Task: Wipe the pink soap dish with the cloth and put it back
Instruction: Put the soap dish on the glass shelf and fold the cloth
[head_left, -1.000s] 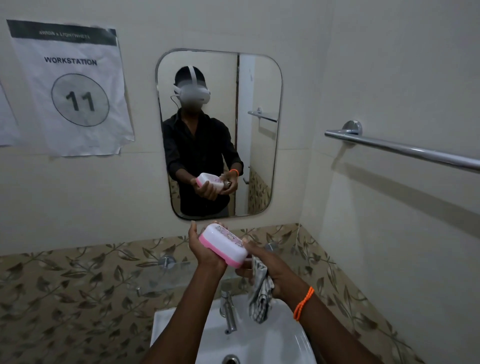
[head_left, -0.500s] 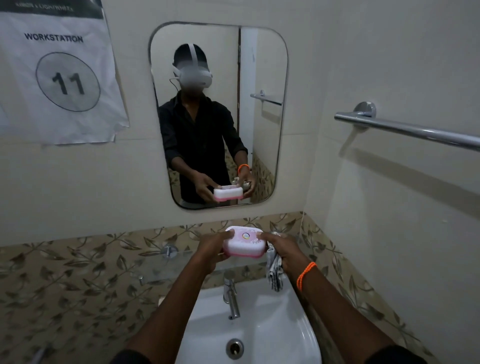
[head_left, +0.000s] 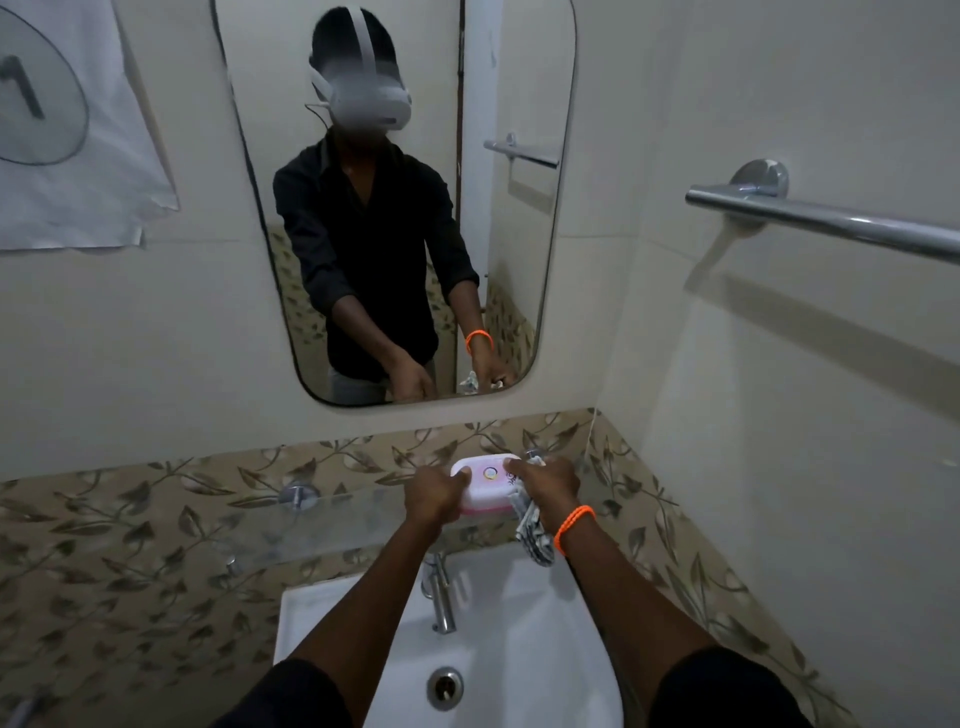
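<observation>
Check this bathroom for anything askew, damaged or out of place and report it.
The paper sign on the wall left of the mirror hangs crooked, and its lower edge is curled and ragged. Nothing else stands out.

not much to read here. the paper sign (head_left: 78, 130) taped on the wall at upper left shows just part of a digit, looks like a "1", inside a circle. nothing else legible.
</observation>
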